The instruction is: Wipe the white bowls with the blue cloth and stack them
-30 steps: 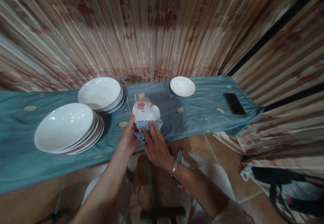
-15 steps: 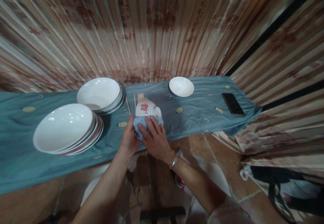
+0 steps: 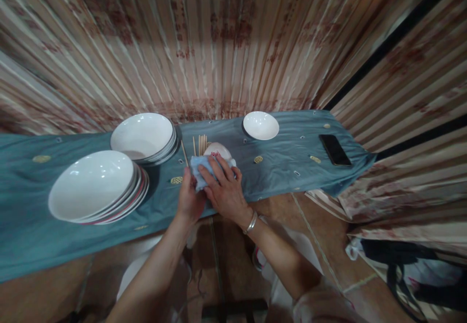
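Observation:
Between my hands, over the table's front part, is a white bowl (image 3: 218, 150) with red lettering, tipped on its side. My left hand (image 3: 190, 197) grips it from the left, thumb up along its edge. A light blue cloth (image 3: 200, 164) lies over the bowl's near side, covering much of it. My right hand (image 3: 224, 189) is curled over the cloth and presses it against the bowl. Just beyond the bowl, several wooden chopsticks (image 3: 203, 143) lie on the tablecloth, with one single chopstick (image 3: 184, 152) left of them.
On the left stand two stacks of white dishes, a nearer stack (image 3: 91, 187) and a farther stack (image 3: 142, 135). Another white bowl (image 3: 260, 125) sits at the back, and a black phone (image 3: 334, 149) lies right. A pleated curtain (image 3: 226, 45) hangs behind the blue-green tablecloth (image 3: 284, 167).
My right hand and the cloth have slid up and over the bowl, so less of its red lettering shows. The bowl has turned slightly. The dishes and phone stay put.

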{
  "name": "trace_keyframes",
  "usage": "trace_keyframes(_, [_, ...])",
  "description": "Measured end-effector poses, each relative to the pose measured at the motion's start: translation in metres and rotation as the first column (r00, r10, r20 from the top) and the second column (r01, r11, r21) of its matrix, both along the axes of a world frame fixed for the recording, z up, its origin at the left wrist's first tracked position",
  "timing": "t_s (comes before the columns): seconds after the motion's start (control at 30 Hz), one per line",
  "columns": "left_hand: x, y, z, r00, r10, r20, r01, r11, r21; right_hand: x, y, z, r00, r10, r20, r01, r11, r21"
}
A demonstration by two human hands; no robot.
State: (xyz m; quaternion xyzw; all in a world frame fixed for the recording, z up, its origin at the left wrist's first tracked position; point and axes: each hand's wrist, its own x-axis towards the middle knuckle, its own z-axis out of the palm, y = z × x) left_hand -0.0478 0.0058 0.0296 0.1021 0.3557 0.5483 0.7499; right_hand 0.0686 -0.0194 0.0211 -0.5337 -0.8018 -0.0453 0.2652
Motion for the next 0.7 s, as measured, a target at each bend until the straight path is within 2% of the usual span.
trace_keyframes(0.4, [0.009, -0.001, 0.008, 0.996, -0.045, 0.075, 0.039, 0.996, 0.079, 0.004, 0.009, 0.010, 0.997, -0.056, -0.050, 0.053, 0.997, -0.052])
trace_keyframes(0.7, [0.012, -0.004, 0.012, 0.998, -0.064, 0.025, 0.059, 0.983, 0.172, 0.007, 0.012, 0.015, 0.996, -0.069, -0.063, 0.066, 0.997, -0.049])
